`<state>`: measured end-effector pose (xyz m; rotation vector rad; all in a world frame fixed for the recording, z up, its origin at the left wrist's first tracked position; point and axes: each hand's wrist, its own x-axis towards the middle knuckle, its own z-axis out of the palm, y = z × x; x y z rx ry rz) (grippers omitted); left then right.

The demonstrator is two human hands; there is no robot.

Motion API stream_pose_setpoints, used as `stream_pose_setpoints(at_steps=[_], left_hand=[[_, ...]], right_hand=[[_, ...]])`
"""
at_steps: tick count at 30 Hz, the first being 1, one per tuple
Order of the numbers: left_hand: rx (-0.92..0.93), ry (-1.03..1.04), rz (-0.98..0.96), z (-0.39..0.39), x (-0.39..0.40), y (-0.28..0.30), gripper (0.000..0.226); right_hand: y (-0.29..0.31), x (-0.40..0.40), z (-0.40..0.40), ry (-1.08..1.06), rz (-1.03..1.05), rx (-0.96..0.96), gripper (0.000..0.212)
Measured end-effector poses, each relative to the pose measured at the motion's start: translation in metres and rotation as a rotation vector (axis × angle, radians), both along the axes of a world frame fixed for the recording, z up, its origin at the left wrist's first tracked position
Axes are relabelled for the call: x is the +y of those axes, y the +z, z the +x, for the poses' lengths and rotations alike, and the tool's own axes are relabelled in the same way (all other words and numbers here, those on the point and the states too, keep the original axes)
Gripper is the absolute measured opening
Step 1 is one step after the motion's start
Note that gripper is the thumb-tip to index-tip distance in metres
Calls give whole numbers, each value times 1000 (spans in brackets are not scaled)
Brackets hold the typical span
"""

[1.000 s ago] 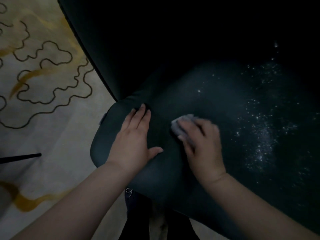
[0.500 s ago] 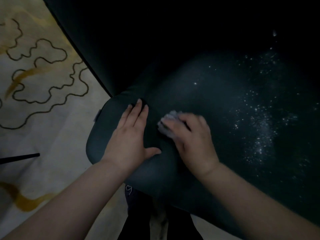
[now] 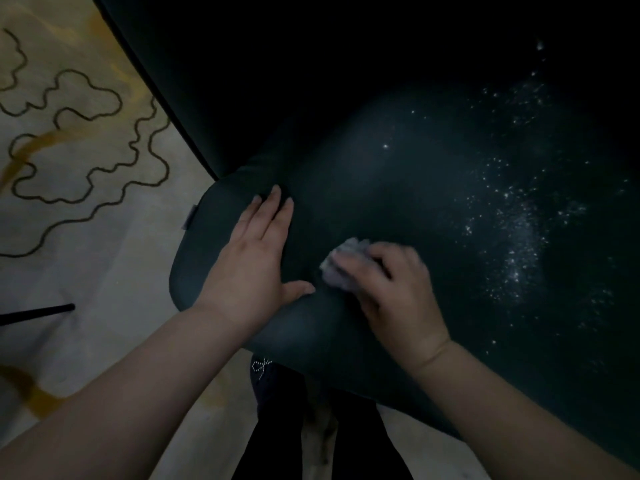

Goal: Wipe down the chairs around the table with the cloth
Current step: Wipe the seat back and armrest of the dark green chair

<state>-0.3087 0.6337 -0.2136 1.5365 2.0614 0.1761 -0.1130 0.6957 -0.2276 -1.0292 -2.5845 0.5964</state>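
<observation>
A dark teal padded chair seat fills the middle and right of the view, its backrest rising dark behind it. White crumbs and dust speckle the seat's right side. My left hand lies flat on the seat's left front part, fingers straight and together. My right hand grips a small crumpled grey cloth and presses it onto the seat beside the left thumb. Most of the cloth is hidden under my fingers.
A pale rug with black wavy lines and gold streaks covers the floor to the left. A thin black bar reaches in from the left edge. My dark-clothed legs stand below the seat's front edge.
My right hand slid the cloth left toward the left hand, then drew it back toward the seat's front. The left hand stayed flat on the seat.
</observation>
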Motion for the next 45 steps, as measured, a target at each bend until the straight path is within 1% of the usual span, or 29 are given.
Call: stream_pose_setpoints(at_steps=[1, 3, 5, 6, 8, 10, 11, 12, 14, 16, 17, 19, 21, 23, 24, 25, 27, 28, 29, 31, 33, 35, 36, 38, 40, 41, 42, 43, 45], left_hand=[[5, -8, 1, 0, -1, 0, 119], [11, -32, -4, -2, -2, 1, 119], [7, -41, -8, -4, -4, 1, 119], [5, -43, -7, -4, -4, 2, 119], [2, -46, -1, -2, -5, 2, 119], [-4, -42, 2, 2, -6, 2, 119], [-3, -39, 4, 4, -6, 1, 118], [2, -40, 6, 5, -7, 1, 118], [9, -47, 6, 6, -7, 0, 118], [6, -44, -3, 5, -7, 0, 118], [6, -42, -5, 6, -7, 0, 118], [11, -37, 1, 7, -7, 1, 118], [15, -28, 3, 9, -5, 1, 118], [15, -13, 3, 13, -5, 1, 118], [13, -8, 4, 14, -4, 1, 118], [11, -7, 3, 14, -3, 1, 119], [11, -14, -15, 14, -2, 0, 120], [13, -17, -26, 14, -2, 1, 121], [16, -17, -36, 14, -2, 1, 121], [23, -12, -42, 15, -1, 2, 122], [33, -11, -38, 16, -1, 2, 121], [41, -9, -40, 17, -1, 2, 121], [44, -8, -40, 18, -1, 2, 121], [51, -9, -35, 18, -2, 2, 121], [50, -11, -38, 17, -1, 3, 121], [45, -12, -41, 17, -1, 4, 121], [38, -15, -44, 18, 0, 5, 120], [34, -23, -43, 18, 1, 6, 119], [32, -42, -31, 21, 5, 7, 117]], right_hand=[[-2, 8, 1, -61, 28, -7, 33], [-7, 20, 12, -290, 38, 2, 36], [-7, 12, 21, -466, 10, 27, 47], [-7, 2, 20, -468, 14, 24, 50], [-7, -17, 8, -310, 5, 16, 50], [-5, -8, -8, -132, -1, 19, 43], [-4, 6, -15, -115, 19, 13, 41], [-4, 20, -19, -153, 40, 4, 42], [-4, 45, -10, -336, 63, -1, 42], [-4, 46, 14, -510, 59, 7, 40], [-3, 36, 24, -541, 54, 5, 40], [-3, 6, 29, -487, 35, -13, 45], [-5, -14, 17, -346, 4, -17, 44], [-3, -5, 2, -215, -10, -12, 39], [-4, 6, -2, -201, 1, -6, 39], [-5, 17, -1, -235, 20, 2, 40], [-7, 29, 15, -408, 36, 15, 41], [-7, 26, 26, -483, 30, 15, 42], [-6, 17, 36, -508, 26, 6, 44], [-5, -13, 44, -403, 24, -18, 46], [-7, -36, 37, -236, -3, -4, 36], [-6, -32, 20, -136, -10, 8, 31], [-7, -22, 12, -127, 15, 12, 33], [-8, 3, 8, -235, 53, 22, 40], [-9, 21, 23, -468, 38, 31, 44], [-9, 19, 33, -560, 31, 43, 45], [-8, 11, 40, -600, 34, 47, 47], [-7, -2, 43, -583, 35, 39, 50], [-6, -28, 35, -424, 11, 32, 56]])
